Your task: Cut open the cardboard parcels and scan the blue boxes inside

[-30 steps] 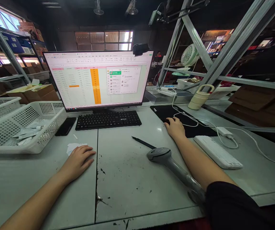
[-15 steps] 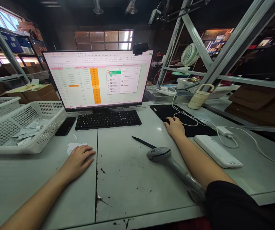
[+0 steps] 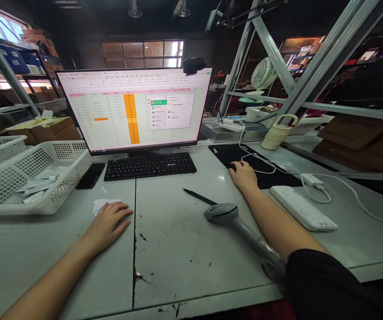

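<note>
My right hand is cupped over a black computer mouse on a black mouse pad. My left hand lies palm down on the grey table, fingers loosely together, its tips touching a white paper slip. A monitor shows a spreadsheet with an orange column and a small window on top. A black keyboard sits below it. A grey handheld barcode scanner lies beside my right forearm, with a black pen just beyond it.
A white perforated basket with paper slips stands at the left, a black phone beside it. At the right lie a white power bank with cables, a beige lidded jug and a small fan. Metal shelf struts rise at right.
Both hands stay where they were. The view has shifted very slightly; nothing on the table has moved.
</note>
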